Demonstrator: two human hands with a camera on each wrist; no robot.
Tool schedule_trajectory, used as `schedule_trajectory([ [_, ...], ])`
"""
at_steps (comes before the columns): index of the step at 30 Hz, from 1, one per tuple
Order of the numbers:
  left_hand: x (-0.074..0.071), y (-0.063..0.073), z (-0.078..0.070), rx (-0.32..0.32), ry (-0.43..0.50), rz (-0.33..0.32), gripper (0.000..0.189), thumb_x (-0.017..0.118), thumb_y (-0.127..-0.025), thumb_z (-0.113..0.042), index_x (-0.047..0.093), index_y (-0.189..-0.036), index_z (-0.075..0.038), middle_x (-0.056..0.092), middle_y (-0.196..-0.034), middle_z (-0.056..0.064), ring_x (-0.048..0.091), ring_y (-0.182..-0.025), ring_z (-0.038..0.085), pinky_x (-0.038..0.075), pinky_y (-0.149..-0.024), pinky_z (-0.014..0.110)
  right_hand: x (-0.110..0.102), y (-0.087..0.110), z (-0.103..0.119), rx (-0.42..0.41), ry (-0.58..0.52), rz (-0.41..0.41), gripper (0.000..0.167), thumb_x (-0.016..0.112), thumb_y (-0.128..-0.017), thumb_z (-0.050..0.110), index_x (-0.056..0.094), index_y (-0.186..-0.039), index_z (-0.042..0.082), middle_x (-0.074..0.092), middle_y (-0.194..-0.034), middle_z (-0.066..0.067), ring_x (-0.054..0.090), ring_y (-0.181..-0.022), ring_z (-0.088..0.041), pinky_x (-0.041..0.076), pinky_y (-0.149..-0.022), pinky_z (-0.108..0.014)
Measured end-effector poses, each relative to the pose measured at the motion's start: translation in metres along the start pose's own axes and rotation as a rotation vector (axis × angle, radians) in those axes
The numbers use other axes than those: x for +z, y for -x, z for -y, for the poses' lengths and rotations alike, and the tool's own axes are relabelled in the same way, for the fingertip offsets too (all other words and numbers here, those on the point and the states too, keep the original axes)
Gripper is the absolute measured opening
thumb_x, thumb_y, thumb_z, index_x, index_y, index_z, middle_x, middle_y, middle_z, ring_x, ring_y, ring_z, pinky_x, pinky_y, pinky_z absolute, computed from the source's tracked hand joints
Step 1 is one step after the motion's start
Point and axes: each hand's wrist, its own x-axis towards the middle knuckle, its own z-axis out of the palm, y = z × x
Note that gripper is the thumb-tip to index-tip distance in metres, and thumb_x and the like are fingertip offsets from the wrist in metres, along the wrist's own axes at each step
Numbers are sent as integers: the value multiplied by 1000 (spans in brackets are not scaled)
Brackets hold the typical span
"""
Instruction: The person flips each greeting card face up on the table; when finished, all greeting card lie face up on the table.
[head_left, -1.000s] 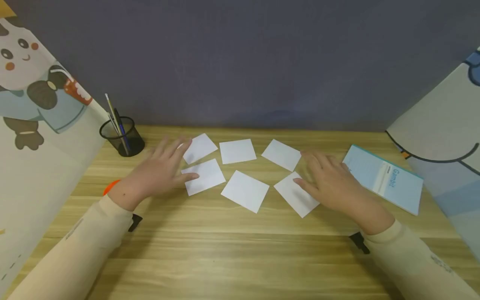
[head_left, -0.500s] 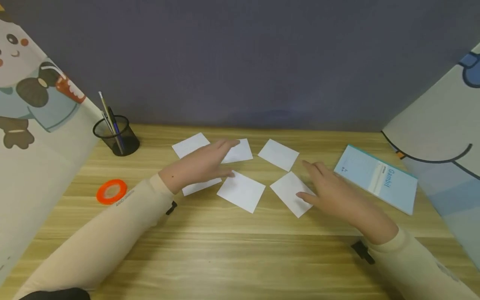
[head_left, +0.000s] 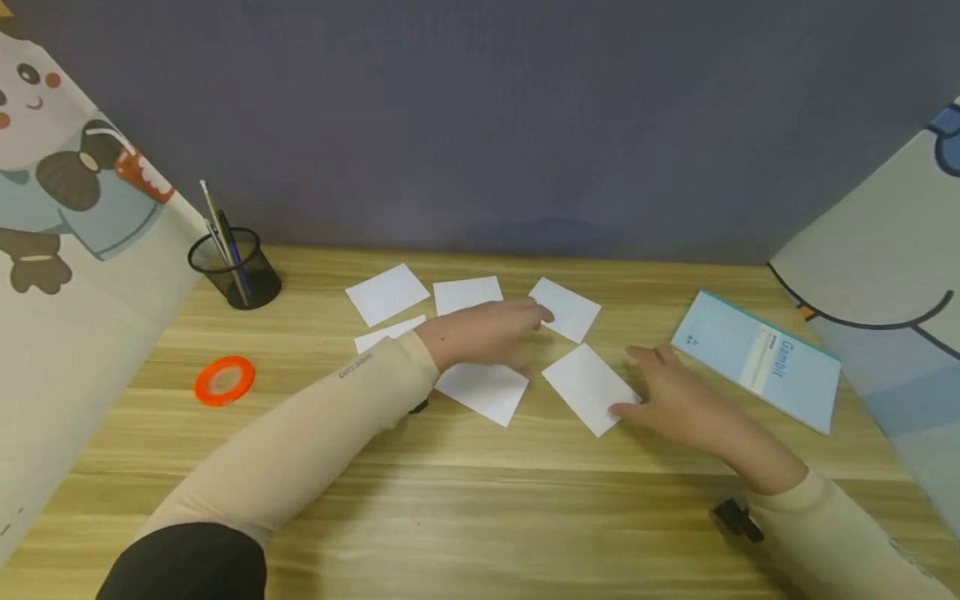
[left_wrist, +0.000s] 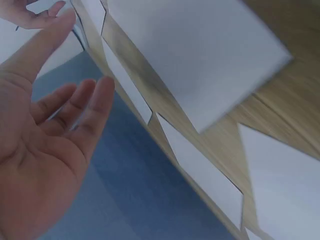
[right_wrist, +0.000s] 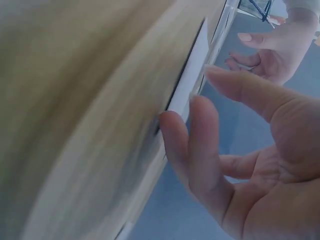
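Observation:
Several blank white paper cards lie in two rows on the wooden desk. My left hand (head_left: 487, 333) reaches across them in the head view, its fingertips overlapping the upper right card (head_left: 573, 310). Beneath that hand, the lower middle card (head_left: 483, 396) and upper middle card (head_left: 461, 294) are partly hidden. The left wrist view shows the same hand (left_wrist: 45, 145) with loosely extended fingers and nothing in it. Beside the lower right card (head_left: 585, 385) is my right hand (head_left: 678, 408), thumb over the card's edge. Its fingers (right_wrist: 202, 150) are slightly bent, holding nothing.
A black mesh pen cup (head_left: 258, 279) with pens stands at the back left. In front of it lies an orange roll of tape (head_left: 224, 381). A light blue notebook (head_left: 757, 358) is on the right. A dark partition (head_left: 480, 125) borders the desk's back.
My left hand has swept rightward from the left cards to the upper right card, uncovering the tape roll. The right hand has shifted slightly right and toward me. The cards stay in place.

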Motion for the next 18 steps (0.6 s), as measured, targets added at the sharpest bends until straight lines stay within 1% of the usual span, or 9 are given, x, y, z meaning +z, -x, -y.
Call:
schedule_trajectory([
  [2, 3, -9, -3, 19, -26, 33, 92, 91, -86, -40, 45, -160, -8, 56, -151, 6, 62, -132, 20, 52, -114, 34, 1, 0, -3, 18, -8, 11, 95, 84, -91, 43, 40, -153, -13, 51, -133, -37, 65, -98, -38, 59, -80, -54],
  [5, 6, -21, -7, 40, -73, 79, 94, 91, -86, -43, 44, -160, -9, 54, -152, 6, 60, -136, 20, 51, -117, 33, 2, 1, -6, 33, -61, 41, 87, 84, -92, 42, 45, -146, -14, 55, -124, -33, 63, -86, -27, 58, -69, -42],
  [6, 7, -25, -8, 47, -88, 87, 94, 90, -86, -44, 45, -160, -9, 54, -153, 6, 59, -137, 20, 50, -118, 33, 2, 1, -6, 38, -85, 53, 81, 84, -92, 41, 48, -141, -13, 56, -120, -31, 63, -82, -24, 57, -66, -38],
  [9, 7, -35, -10, 68, -123, 103, 92, 89, -86, -47, 46, -158, -10, 52, -153, 4, 57, -139, 18, 48, -119, 30, 1, 2, -7, 44, -152, 82, 75, 84, -93, 38, 50, -135, -13, 56, -111, -27, 63, -72, -19, 54, -58, -32],
  [11, 6, -41, -12, 75, -140, 112, 91, 88, -87, -49, 46, -158, -11, 51, -153, 2, 57, -139, 16, 48, -119, 29, 2, 2, -8, 52, -174, 91, 76, 84, -92, 38, 50, -135, -14, 57, -106, -23, 63, -69, -18, 54, -56, -31],
  [13, 5, -46, -14, 79, -141, 125, 90, 88, -87, -50, 47, -158, -13, 51, -152, 0, 57, -138, 15, 48, -117, 28, 3, 2, -8, 64, -197, 98, 79, 84, -92, 38, 49, -138, -16, 59, -106, -22, 63, -65, -16, 55, -56, -32],
  [16, 4, -51, -18, 85, -124, 145, 90, 88, -87, -51, 46, -158, -15, 50, -152, -2, 57, -135, 12, 48, -115, 27, 5, 1, -8, 72, -217, 104, 71, 85, -91, 39, 56, -131, -11, 61, -104, -19, 64, -61, -16, 55, -55, -32],
  [18, 3, -55, -21, 98, -116, 159, 90, 88, -86, -51, 47, -158, -16, 50, -150, -4, 57, -131, 10, 49, -113, 26, 6, 0, -8, 71, -219, 105, 64, 87, -89, 40, 59, -122, -7, 61, -102, -18, 63, -59, -16, 54, -54, -33],
])
